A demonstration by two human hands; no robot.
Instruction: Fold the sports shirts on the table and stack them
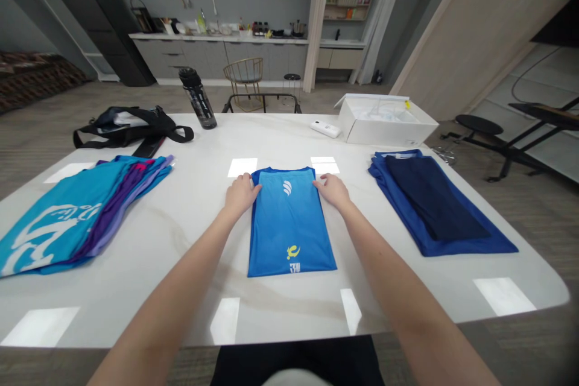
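Note:
A blue T-shirt (289, 217), folded into a neat rectangle, lies flat in front of me, with a white emblem near its far end and yellow and white print near its close end. My left hand (242, 194) pinches its far left edge, fingers closed. At the far right edge, my right hand (333, 191) grips the same shirt between thumb and curled fingers. To the left is a loose stack of teal and purple shirts (58, 211). On the right, dark navy folded clothing (434, 199) rests on royal blue folded clothing (470, 246).
The white table (190, 289) holds a black bag (131, 123), a dark water bottle (198, 99), a phone (149, 147), a small white device (325, 128) and an open white box (384, 123) along its far side. A black-framed chair (262, 96) stands beyond.

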